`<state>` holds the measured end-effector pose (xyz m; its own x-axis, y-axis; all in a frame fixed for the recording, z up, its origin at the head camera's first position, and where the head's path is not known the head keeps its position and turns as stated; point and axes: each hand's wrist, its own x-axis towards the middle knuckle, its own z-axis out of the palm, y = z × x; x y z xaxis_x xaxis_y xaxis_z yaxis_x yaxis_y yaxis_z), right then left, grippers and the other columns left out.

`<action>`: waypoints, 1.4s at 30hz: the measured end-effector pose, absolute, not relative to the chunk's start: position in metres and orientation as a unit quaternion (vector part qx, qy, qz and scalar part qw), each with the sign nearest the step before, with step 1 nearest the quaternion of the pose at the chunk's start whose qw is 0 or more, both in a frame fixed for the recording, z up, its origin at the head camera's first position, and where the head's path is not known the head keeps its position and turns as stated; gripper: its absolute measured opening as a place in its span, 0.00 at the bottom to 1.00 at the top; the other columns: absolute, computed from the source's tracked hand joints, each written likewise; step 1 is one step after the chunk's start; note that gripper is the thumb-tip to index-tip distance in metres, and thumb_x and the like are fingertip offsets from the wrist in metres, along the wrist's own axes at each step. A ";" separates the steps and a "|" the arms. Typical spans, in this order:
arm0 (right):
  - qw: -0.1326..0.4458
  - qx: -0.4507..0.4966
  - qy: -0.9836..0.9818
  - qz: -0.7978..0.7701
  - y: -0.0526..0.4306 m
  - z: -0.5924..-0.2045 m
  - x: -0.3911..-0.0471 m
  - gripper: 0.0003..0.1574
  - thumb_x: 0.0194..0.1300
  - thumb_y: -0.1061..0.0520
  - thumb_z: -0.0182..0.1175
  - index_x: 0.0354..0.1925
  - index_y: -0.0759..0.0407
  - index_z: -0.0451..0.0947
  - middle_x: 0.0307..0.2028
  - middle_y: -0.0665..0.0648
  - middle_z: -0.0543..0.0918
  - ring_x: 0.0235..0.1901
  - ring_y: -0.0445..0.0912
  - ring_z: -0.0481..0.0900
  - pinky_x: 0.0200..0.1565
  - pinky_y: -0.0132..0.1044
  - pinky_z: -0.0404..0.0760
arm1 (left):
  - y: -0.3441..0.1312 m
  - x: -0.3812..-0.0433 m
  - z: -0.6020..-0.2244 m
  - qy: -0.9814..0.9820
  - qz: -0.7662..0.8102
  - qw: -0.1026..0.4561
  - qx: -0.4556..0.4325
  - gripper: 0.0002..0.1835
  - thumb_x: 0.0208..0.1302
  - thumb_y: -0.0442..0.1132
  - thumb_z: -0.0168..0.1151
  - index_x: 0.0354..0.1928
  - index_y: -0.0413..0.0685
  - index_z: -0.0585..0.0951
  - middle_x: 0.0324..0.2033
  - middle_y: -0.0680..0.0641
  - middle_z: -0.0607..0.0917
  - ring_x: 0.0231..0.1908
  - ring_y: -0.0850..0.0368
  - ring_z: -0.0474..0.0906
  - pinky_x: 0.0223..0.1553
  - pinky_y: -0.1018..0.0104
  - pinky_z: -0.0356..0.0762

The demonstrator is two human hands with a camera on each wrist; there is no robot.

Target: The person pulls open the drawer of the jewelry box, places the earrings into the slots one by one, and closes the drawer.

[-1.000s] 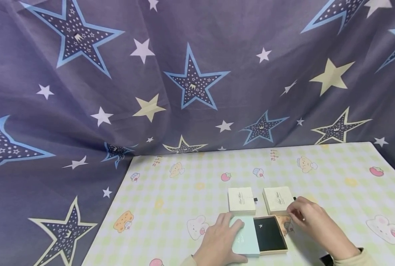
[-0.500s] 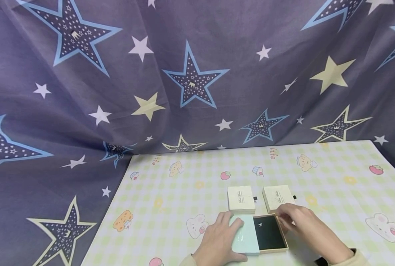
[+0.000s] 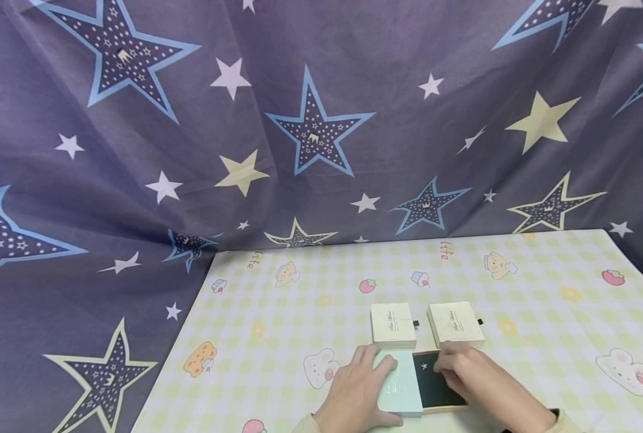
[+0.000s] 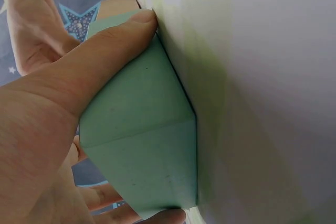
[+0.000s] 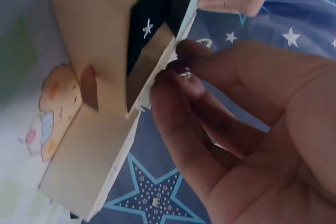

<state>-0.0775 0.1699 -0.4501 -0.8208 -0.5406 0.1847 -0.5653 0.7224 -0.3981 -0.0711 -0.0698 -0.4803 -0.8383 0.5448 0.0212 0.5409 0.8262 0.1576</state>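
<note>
A mint-green jewellery box sleeve lies on the table, its tan drawer slid out to the right and lined with a black pad. My left hand grips the sleeve, thumb along its near side and fingers at the far side. On the pad sits a star-shaped silvery stud. Over the drawer's right part is my right hand; between its thumb and fingertips it pinches a tiny silvery earring, whose shape is partly hidden by the fingers.
Two cream boxes with black pull tabs, a left one and a right one, stand just behind the mint box. The table wears a checked cloth with cartoon prints. A star-patterned curtain hangs behind.
My right hand has moved left, from beside the drawer's right edge to over the black pad. The left hand stays on the sleeve.
</note>
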 end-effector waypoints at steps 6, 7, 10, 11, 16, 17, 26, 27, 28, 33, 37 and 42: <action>0.002 0.321 -0.928 0.190 0.160 -0.453 -0.076 0.12 0.49 0.70 0.70 0.26 0.54 0.85 0.24 0.43 0.77 0.27 0.31 0.68 0.27 0.28 0.76 | -0.070 -0.071 -0.480 0.956 0.080 0.017 0.283 0.45 0.38 0.70 0.76 0.60 0.64 0.72 0.63 0.49 0.70 0.60 0.55 0.68 0.30 0.73 0.73; -0.003 0.323 -0.929 0.182 0.159 -0.454 -0.076 0.12 0.49 0.70 0.69 0.26 0.53 0.84 0.24 0.43 0.77 0.26 0.31 0.68 0.27 0.29 0.75 | -0.070 -0.071 -0.480 0.956 0.079 0.017 0.282 0.45 0.38 0.70 0.76 0.60 0.64 0.72 0.63 0.49 0.70 0.60 0.55 0.68 0.30 0.73 0.73; -0.005 0.325 -0.933 0.152 0.154 -0.456 -0.075 0.12 0.49 0.70 0.69 0.23 0.53 0.82 0.22 0.43 0.75 0.25 0.34 0.68 0.27 0.30 0.74 | -0.071 -0.071 -0.480 0.956 0.078 0.013 0.283 0.45 0.37 0.70 0.76 0.60 0.64 0.72 0.63 0.48 0.71 0.60 0.55 0.68 0.29 0.73 0.73; -0.004 0.327 -0.934 0.143 0.153 -0.457 -0.074 0.12 0.48 0.70 0.69 0.23 0.53 0.81 0.21 0.43 0.74 0.25 0.35 0.68 0.26 0.31 0.74 | -0.071 -0.071 -0.480 0.955 0.078 0.012 0.284 0.45 0.37 0.70 0.76 0.60 0.64 0.72 0.63 0.48 0.71 0.60 0.55 0.68 0.29 0.73 0.73; 0.005 0.350 -0.928 0.128 0.150 -0.457 -0.072 0.14 0.45 0.70 0.68 0.21 0.52 0.80 0.20 0.42 0.71 0.24 0.36 0.63 0.26 0.30 0.70 | -0.071 -0.070 -0.480 0.954 0.079 0.009 0.288 0.45 0.38 0.70 0.76 0.60 0.64 0.72 0.62 0.48 0.71 0.60 0.55 0.68 0.28 0.74 0.72; 0.003 0.354 -0.926 0.129 0.150 -0.457 -0.072 0.14 0.45 0.70 0.69 0.21 0.52 0.80 0.20 0.41 0.71 0.24 0.35 0.63 0.26 0.29 0.70 | -0.071 -0.070 -0.480 0.955 0.078 0.010 0.288 0.45 0.38 0.70 0.76 0.60 0.64 0.72 0.62 0.48 0.71 0.60 0.55 0.68 0.28 0.74 0.72; -0.024 0.355 -0.924 0.142 0.148 -0.454 -0.071 0.14 0.44 0.70 0.69 0.23 0.51 0.80 0.21 0.40 0.69 0.25 0.35 0.60 0.27 0.28 0.67 | -0.071 -0.071 -0.480 0.954 0.074 0.009 0.289 0.46 0.38 0.71 0.75 0.60 0.64 0.72 0.62 0.47 0.71 0.60 0.54 0.68 0.28 0.74 0.72; -0.018 0.356 -0.924 0.142 0.148 -0.454 -0.071 0.14 0.45 0.70 0.68 0.22 0.51 0.79 0.21 0.40 0.69 0.25 0.34 0.60 0.26 0.28 0.67 | -0.071 -0.071 -0.480 0.954 0.074 0.009 0.289 0.46 0.37 0.71 0.75 0.60 0.63 0.72 0.62 0.47 0.71 0.59 0.54 0.69 0.28 0.74 0.72; -0.012 0.357 -0.923 0.141 0.147 -0.454 -0.071 0.14 0.45 0.70 0.67 0.23 0.51 0.79 0.21 0.40 0.69 0.25 0.34 0.61 0.26 0.27 0.67 | -0.071 -0.072 -0.480 0.954 0.074 0.008 0.290 0.46 0.37 0.71 0.75 0.60 0.63 0.72 0.62 0.47 0.71 0.59 0.54 0.69 0.28 0.74 0.72; 0.003 0.351 -0.924 0.149 0.148 -0.455 -0.070 0.14 0.48 0.70 0.66 0.24 0.52 0.77 0.23 0.40 0.71 0.25 0.33 0.62 0.26 0.26 0.67 | -0.071 -0.072 -0.478 0.954 0.079 0.004 0.291 0.46 0.37 0.70 0.76 0.60 0.63 0.72 0.62 0.46 0.71 0.60 0.54 0.69 0.29 0.73 0.74; 0.009 0.352 -0.924 0.147 0.152 -0.456 -0.071 0.14 0.49 0.70 0.66 0.24 0.52 0.77 0.23 0.41 0.72 0.25 0.33 0.64 0.26 0.27 0.69 | -0.071 -0.072 -0.479 0.953 0.084 0.000 0.291 0.46 0.37 0.69 0.77 0.60 0.62 0.73 0.62 0.46 0.72 0.60 0.54 0.69 0.30 0.73 0.75; 0.035 0.359 -0.925 0.122 0.156 -0.456 -0.071 0.15 0.48 0.69 0.67 0.22 0.50 0.76 0.21 0.42 0.70 0.25 0.34 0.67 0.26 0.29 0.70 | -0.070 -0.071 -0.480 0.953 0.087 0.001 0.289 0.46 0.36 0.69 0.77 0.60 0.63 0.73 0.62 0.46 0.72 0.60 0.54 0.69 0.31 0.72 0.75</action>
<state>-0.0714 0.1562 -0.4558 -0.7403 -0.6547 0.1524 -0.6719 0.7132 -0.1998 -0.0713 -0.0704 -0.4797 -0.8329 0.5513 0.0487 0.5509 0.8176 0.1673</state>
